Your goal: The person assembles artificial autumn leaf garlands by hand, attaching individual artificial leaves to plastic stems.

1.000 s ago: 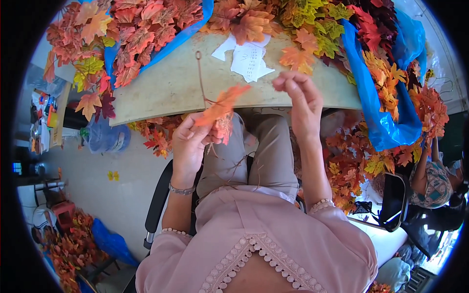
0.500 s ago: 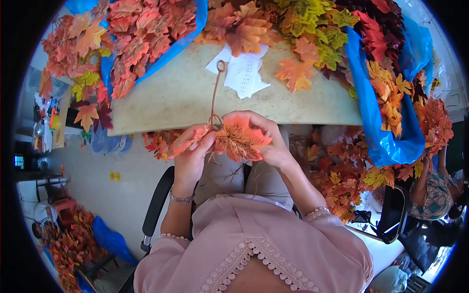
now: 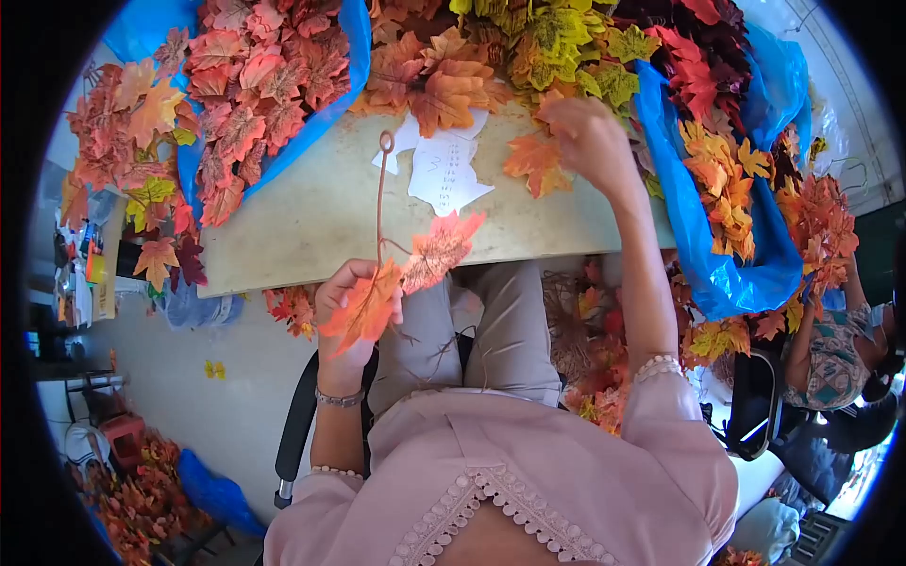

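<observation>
Right by the tabletop [image 3: 311, 231]'s near edge, the left hand [image 3: 336, 294] had a leafy brown stem [image 3: 381, 193] pinched low, long axis pointing toward the far edge. Right hand [image 3: 593, 140] was way nearer the orange leaf [image 3: 536, 166] farther back; couldn't tell if its grip held anything.

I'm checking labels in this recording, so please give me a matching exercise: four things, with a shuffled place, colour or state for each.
1. Left hand
2. Right hand
3. Torn paper
4. Shirt

A. Dusky pink
B. Over the table's far side, beside an orange leaf
C. White
D. Holding a brown stem with leaves

Pairs: 1-D, 2-B, 3-C, 4-A
</observation>
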